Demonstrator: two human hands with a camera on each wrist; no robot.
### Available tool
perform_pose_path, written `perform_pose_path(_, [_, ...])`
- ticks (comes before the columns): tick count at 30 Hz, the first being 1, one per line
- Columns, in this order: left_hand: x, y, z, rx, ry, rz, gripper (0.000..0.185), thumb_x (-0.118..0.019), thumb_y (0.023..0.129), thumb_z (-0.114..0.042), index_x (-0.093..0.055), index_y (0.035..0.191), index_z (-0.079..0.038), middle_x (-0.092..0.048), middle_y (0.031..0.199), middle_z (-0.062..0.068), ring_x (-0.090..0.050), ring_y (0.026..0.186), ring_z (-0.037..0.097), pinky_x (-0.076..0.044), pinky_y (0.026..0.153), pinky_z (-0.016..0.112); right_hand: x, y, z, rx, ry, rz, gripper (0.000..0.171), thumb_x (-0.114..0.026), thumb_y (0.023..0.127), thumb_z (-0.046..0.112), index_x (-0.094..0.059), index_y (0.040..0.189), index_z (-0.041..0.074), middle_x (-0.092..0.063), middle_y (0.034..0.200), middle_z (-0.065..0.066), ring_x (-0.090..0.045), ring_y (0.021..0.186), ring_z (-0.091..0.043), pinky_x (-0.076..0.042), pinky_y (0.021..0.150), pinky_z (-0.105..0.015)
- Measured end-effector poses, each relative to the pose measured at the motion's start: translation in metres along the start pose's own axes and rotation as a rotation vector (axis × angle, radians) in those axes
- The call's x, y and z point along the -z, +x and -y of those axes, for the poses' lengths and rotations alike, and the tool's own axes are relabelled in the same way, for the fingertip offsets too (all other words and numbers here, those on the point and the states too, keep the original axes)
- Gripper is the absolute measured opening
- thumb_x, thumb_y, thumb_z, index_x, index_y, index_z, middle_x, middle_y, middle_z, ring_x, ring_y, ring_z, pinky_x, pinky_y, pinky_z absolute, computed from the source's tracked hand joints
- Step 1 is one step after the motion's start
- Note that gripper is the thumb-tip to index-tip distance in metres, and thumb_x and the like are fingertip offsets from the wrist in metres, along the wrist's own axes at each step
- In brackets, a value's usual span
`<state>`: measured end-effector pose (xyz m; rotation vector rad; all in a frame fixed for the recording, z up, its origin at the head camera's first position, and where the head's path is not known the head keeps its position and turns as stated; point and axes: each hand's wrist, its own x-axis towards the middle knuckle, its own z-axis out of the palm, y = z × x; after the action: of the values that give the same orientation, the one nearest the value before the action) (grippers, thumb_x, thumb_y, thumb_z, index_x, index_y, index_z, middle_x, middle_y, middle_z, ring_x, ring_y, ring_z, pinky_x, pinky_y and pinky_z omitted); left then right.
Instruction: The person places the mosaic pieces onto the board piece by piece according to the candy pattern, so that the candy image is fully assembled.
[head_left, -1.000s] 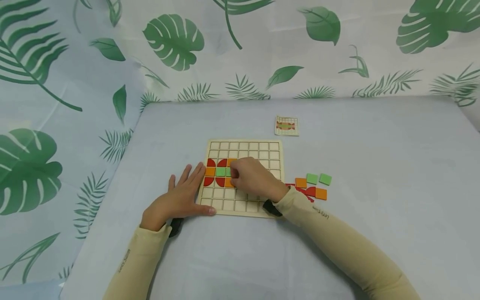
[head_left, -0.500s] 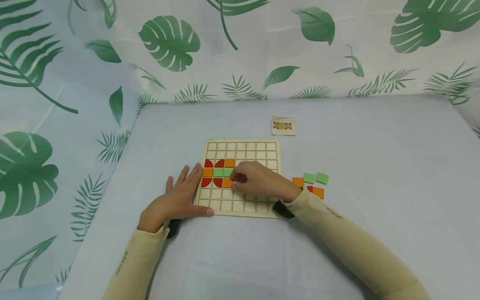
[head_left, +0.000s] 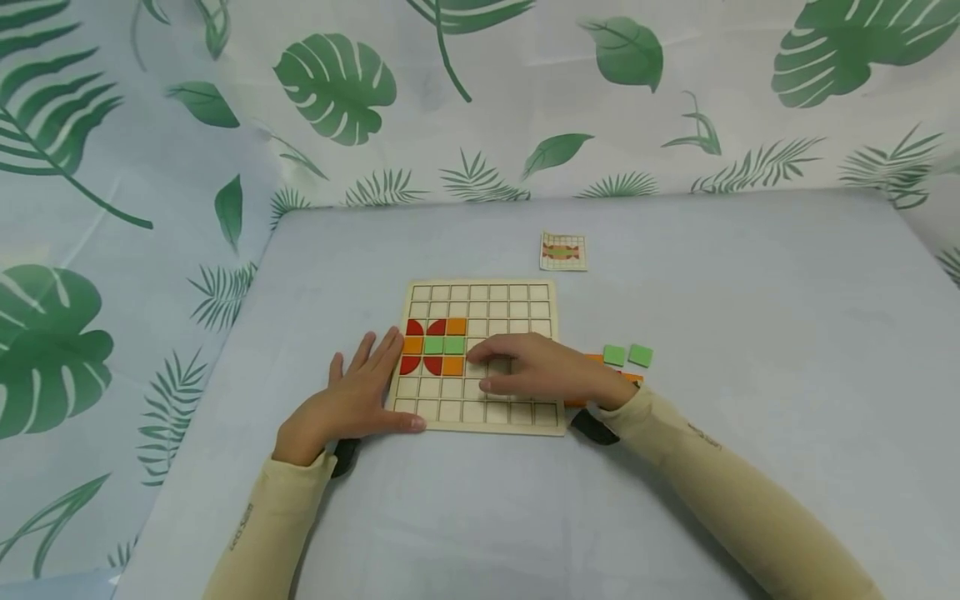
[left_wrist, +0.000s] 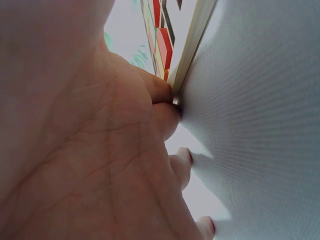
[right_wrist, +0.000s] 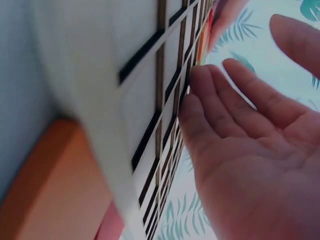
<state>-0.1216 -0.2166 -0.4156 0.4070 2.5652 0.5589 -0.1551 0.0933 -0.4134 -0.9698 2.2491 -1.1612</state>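
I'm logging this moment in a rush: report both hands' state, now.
Left hand: open, touching the edge of the grid board.
Right hand: open over the board, thumb apart from the fingers, nothing visible held.

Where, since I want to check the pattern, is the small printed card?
In the head view, the printed card lies on the table beyond the far right corner of the grid board, not touching it.

We see orange tiles partly hidden by the right hand; behind it, the head view crops the sleeve.
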Motion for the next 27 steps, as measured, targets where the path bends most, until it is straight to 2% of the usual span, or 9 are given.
perform_pose_path(4, [-0.001,0.001,0.000,-0.003,0.000,0.008,0.130,-0.086,0.086,-0.057,-0.003,0.172,-0.003,0.002,0.180,0.014,0.012,0.162,0.040,0.010,0.120,0.074,0.004,-0.008,-0.001,-0.025,0.042,0.012,0.044,-0.074,0.103,0.025,-0.067,0.144,0.009,-0.066,0.143,-0.002,-0.058,0.134,-0.018,-0.043,0.115,-0.046])
perform_pose_path(10, [0.000,0.000,0.000,0.001,-0.004,0.009,0.130,-0.086,0.086,-0.055,-0.003,0.172,-0.003,0.003,0.180,0.014,0.013,0.162,0.040,0.010,0.120,0.073,0.020,-0.016,0.003,-0.074,0.073,0.006,0.046,-0.074,0.103,0.027,-0.066,0.144,0.008,-0.068,0.141,-0.005,-0.061,0.131,-0.021,-0.045,0.112,-0.049])
perform_pose_path(18, [-0.001,0.000,0.002,-0.011,-0.001,0.003,0.130,-0.085,0.086,-0.057,-0.003,0.172,-0.003,0.002,0.180,0.014,0.013,0.163,0.039,0.010,0.120,0.074,0.050,-0.033,-0.010,-0.127,0.011,-0.052,0.045,-0.076,0.101,0.020,-0.066,0.142,0.004,-0.070,0.135,-0.008,-0.064,0.123,-0.027,-0.050,0.104,-0.050])
perform_pose_path(21, [-0.001,0.000,0.002,-0.013,-0.005,0.001,0.130,-0.085,0.086,-0.057,-0.003,0.172,-0.003,0.002,0.180,0.014,0.013,0.162,0.040,0.010,0.119,0.074,0.059,-0.040,-0.015,-0.147,-0.004,-0.076,0.044,-0.077,0.101,0.020,-0.067,0.140,0.004,-0.071,0.132,-0.007,-0.065,0.121,-0.025,-0.052,0.102,-0.049])
perform_pose_path(27, [-0.001,0.000,0.002,-0.012,-0.006,0.000,0.131,-0.085,0.086,-0.057,-0.003,0.172,-0.003,0.002,0.180,0.014,0.012,0.162,0.040,0.010,0.119,0.074,0.075,-0.052,-0.023,-0.209,-0.072,-0.106,0.042,-0.078,0.100,0.018,-0.068,0.138,0.004,-0.071,0.129,-0.005,-0.062,0.120,-0.025,-0.049,0.105,-0.050])
